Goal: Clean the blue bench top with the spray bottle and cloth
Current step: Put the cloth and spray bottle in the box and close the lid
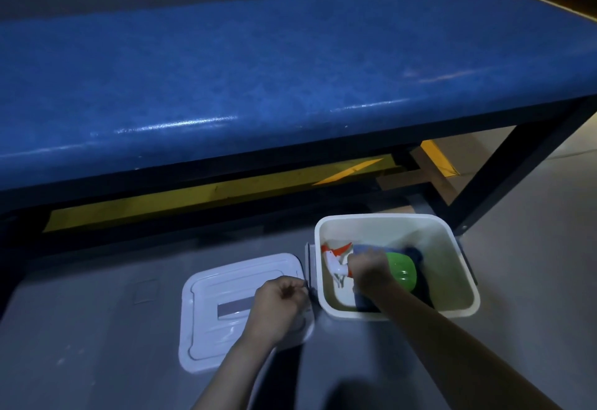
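On the left, a flat white plastic lid [223, 309] with a grey strip in its middle lies on the grey floor [97, 329]. Your left hand [280, 304] is over the lid's right part, close to the side of the bin. Its fingers are curled in tight like a fist. You cannot tell if they pinch anything; the spot by the fingertips is too small and blurry.

Just to the right stands the white square plastic bin [462, 280], open at the top. Your right hand [368, 269] reaches down into it. Its fingers are curled round the neck of the green plastic spray bottle [402, 272], which lies on its side in the bin. The bottle's white and orange trigger head [336, 259] sticks out to the left of your fingers, and its round green body sticks out to the right. The dark blue cloth [416, 254] lies under and behind the bottle, touching it.

Above all this runs the long blue padded bench top [258, 80] on its dark metal frame [504, 164].
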Available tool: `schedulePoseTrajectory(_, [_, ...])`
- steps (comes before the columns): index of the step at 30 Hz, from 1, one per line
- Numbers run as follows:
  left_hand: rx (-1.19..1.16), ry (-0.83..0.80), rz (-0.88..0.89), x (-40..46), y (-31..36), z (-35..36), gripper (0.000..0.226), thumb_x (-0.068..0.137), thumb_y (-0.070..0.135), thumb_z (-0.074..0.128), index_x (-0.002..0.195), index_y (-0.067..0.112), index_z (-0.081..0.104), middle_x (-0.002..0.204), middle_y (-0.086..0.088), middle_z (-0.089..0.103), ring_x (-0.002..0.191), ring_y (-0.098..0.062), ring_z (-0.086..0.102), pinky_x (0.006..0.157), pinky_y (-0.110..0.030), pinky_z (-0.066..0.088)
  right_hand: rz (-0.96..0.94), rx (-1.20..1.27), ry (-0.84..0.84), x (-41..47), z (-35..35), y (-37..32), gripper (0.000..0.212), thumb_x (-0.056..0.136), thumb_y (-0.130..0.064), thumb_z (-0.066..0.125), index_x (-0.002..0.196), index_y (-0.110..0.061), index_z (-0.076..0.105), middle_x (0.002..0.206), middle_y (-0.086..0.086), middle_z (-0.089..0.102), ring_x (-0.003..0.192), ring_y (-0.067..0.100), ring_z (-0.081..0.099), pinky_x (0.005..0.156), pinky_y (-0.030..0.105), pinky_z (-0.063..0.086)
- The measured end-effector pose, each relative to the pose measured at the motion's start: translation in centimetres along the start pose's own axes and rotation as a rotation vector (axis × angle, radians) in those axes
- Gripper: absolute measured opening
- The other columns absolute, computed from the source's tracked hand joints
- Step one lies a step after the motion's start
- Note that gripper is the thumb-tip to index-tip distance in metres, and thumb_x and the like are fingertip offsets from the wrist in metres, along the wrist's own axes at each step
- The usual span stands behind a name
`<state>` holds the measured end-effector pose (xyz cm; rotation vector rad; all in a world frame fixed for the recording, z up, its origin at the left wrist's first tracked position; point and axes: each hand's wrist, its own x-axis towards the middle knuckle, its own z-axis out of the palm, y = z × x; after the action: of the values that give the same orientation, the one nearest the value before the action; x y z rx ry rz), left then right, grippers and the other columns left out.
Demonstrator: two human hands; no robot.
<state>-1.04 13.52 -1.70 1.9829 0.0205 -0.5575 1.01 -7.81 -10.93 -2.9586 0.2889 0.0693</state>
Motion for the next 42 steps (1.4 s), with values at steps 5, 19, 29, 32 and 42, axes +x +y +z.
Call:
schedulePoseTrajectory(5, [0.041,0.055,-0.002,0.6,-0.3,-1.6,0.018,0.088,0.011,0.059,0.071,0.016,0.064,0.069,-0.005,0.064,0.056,-0.002,0.056,0.061,-0.012,0.049,0.118,0.084,0.102,-1.4,-7.1,-6.0,0.019,0.077,-0.018,0.057,0.09,-0.007,0.066,0.082,0.012,0.066,0.078,0.032,0.066,0.067,0.033,0.052])
schedulePoseTrajectory(19, [0.173,0.076,-0.027,3.0,-2.8,-5.9,0.019,0.081,0.002,0.051,0.087,0.009,0.067,0.082,-0.005,0.069,0.076,-0.018,0.062,0.068,-0.024,0.046,-0.152,0.211,-0.15,-3.3,-5.3,-18.4,0.03,0.086,-0.002,0.052,0.116,-0.005,0.054,0.12,0.013,0.059,0.112,0.028,0.057,0.087,0.032,0.044])
schedulePoseTrajectory(29, [0.442,0.198,-0.392,4.8,-10.4,-8.5,0.042,0.088,0.027,0.048,0.128,0.014,0.051,0.13,-0.018,0.051,0.12,-0.035,0.047,0.101,-0.04,0.042,0.183,0.056,-0.384,-3.2,1.2,-17.7,0.061,0.084,-0.007,0.055,0.137,0.004,0.027,0.139,0.024,0.035,0.129,0.038,0.035,0.108,0.04,0.036])
schedulePoseTrajectory(32, [0.566,0.214,-0.498,5.2,-12.0,-8.7,0.044,0.087,0.029,0.047,0.126,0.011,0.046,0.131,-0.022,0.041,0.124,-0.038,0.036,0.103,-0.044,0.034,0.334,0.122,-0.443,-2.9,1.6,-17.2,0.071,0.083,-0.013,0.059,0.14,0.003,0.02,0.142,0.022,0.03,0.131,0.035,0.034,0.106,0.038,0.038])
schedulePoseTrajectory(42, [0.515,0.319,-0.556,6.9,-14.2,-9.1,0.059,0.056,0.034,0.043,0.1,-0.002,0.058,0.104,-0.026,0.062,0.093,-0.044,0.057,0.082,-0.049,0.05,0.465,0.247,-0.491,-2.1,2.2,-16.8,0.068,0.084,-0.013,0.056,0.141,-0.004,0.02,0.14,0.019,0.034,0.131,0.035,0.034,0.105,0.038,0.034])
